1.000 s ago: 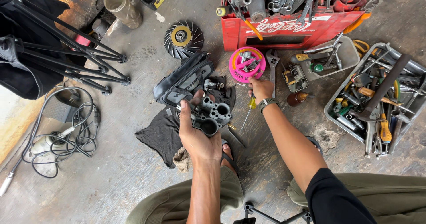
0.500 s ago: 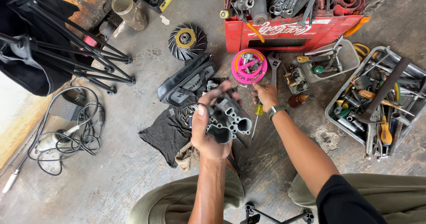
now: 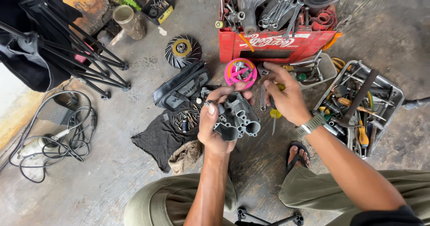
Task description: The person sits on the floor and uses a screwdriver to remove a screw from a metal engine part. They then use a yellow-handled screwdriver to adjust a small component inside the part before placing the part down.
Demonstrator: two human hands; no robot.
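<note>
Left hand: the left hand [image 3: 214, 129] is closed around a grey cast-metal engine part [image 3: 237, 118], palm beneath and thumb over the near edge, holding it clear of the concrete floor [image 3: 89, 194].
Right hand: the right hand [image 3: 286, 96] has its fingers curled around a slim yellow-handled screwdriver [image 3: 274, 114], tip pointing down just beside the casting.
Where the part is: in the air above the dark cloth [image 3: 156, 138], between the person's knees and the red crate [image 3: 273, 42].
Weight and feel: it looks like a stiff, solid casting, probably fairly heavy for one hand; the bare metal may be oily and slippery.
Where to hold: the broad body and outer flange look safest; the round ports and thin ribs give poor grip and could pinch a finger.
Fragility: tough overall, though I judge the machined faces and bores could get nicked if it drops onto concrete.
Nearby: loose bolts [image 3: 186, 118] on the cloth, a pink round dish [image 3: 240, 73], a black cover [image 3: 181, 86], a metal tool tray [image 3: 394, 91].
</note>
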